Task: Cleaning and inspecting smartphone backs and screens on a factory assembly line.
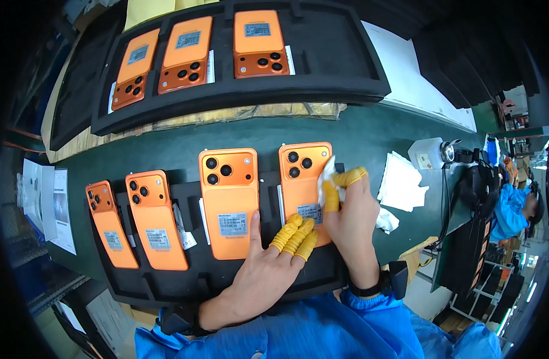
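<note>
In the black foam tray [214, 274] in front of me lies a row of several orange smartphones, backs up. My right hand [353, 230] pinches a crumpled white wipe [322, 184] against the right edge of the rightmost smartphone [304, 194], near its camera block. Yellow finger cots cover its thumb and forefinger. My left hand [271, 263] lies over the lower part of that phone. Its cot-covered fingers reach across the grey label, and its bare thumb stands apart, by the edge of the neighbouring smartphone [225, 194]. The hand partly hides the rightmost phone's lower end.
Beyond stands a second black foam tray [322, 90] with three orange smartphones. White wipes [403, 182], a crumpled wipe [387, 221] and a white pump bottle [427, 154] are on the green table [167, 140] at right. A co-worker in blue [506, 212] is at the far right.
</note>
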A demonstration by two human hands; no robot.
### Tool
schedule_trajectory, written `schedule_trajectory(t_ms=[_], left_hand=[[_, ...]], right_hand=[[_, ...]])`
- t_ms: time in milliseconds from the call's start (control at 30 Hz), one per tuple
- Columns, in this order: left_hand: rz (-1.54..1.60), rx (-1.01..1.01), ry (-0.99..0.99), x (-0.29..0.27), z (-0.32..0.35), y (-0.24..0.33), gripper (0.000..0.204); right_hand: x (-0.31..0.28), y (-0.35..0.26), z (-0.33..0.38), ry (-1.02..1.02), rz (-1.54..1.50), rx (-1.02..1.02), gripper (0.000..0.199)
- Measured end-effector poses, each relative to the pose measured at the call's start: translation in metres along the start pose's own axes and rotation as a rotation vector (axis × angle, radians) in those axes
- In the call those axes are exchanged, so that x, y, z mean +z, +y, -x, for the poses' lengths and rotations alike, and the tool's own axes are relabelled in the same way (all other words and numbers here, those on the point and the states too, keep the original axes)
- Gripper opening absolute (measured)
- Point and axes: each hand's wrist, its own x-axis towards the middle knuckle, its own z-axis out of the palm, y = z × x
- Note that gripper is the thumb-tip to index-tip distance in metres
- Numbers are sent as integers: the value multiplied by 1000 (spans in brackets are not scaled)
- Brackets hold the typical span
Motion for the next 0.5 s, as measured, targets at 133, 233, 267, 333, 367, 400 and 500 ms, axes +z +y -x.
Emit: schedule_trajectory(t_ms=[133, 233, 267, 333, 367, 400, 500], left_hand=[[75, -20, 28, -1, 0, 1, 47], [88, -12, 68, 1, 0, 1, 48], [95, -9, 70, 1, 0, 1, 48], [95, -8, 44, 0, 1, 0, 49], [96, -8, 16, -1, 1, -1, 49], [98, -18, 17, -2, 1, 0, 49], [116, -14, -8, -4, 1, -1, 49]], right_hand=[[-5, 14, -1, 56, -301, -29, 20], [-7, 14, -23, 113, -400, 62, 19], [-3, 12, -31, 114, -404, -7, 19], [6, 11, -41, 113, -320, -65, 19], [9, 10, -44, 109, -236, -122, 19], [11, 9, -48, 101, -241, -128, 19], [13, 9, -57, 131, -201, -127, 18]])
